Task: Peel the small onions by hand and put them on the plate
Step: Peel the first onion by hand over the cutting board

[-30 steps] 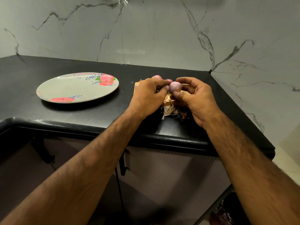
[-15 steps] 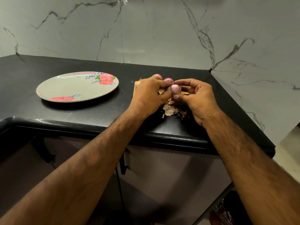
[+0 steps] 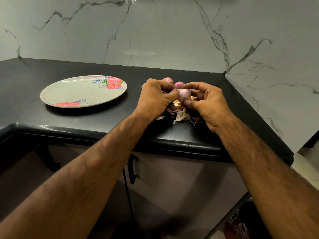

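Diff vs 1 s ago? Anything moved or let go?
Little: the right hand fingers curled leftwards over the onion, narrowing the gap to the left hand. Both still pinch it; nothing was let go. The plate, spare onions and peels are unchanged.

Pinching a small onion between left hand and right hand, just over dry peels on the black counter. Two pink onions right behind, plate well to the left.

A home kitchen: black countertop, marble backsplash (cabinets below).
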